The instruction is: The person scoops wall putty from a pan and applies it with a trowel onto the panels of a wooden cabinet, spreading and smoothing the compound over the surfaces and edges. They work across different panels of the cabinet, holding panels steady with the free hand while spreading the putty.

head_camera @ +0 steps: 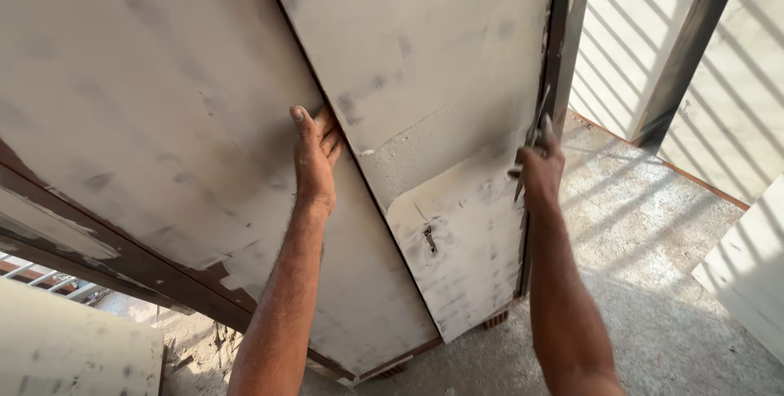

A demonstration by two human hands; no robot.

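Left hand (314, 155) is gripping the left edge of the white-primed door panel (441, 224), fingers curled together around the edge. Right hand (539, 169) is closing on a thin metal tool (535, 131) at the panel's right edge, beside the dark frame (562, 45). Panel is standing tilted on brick (494, 320), concrete floor (653, 282) below. Small latch (429, 237) is sitting mid-panel.

Left fingertips (327, 131) behind panel edge (359, 175)
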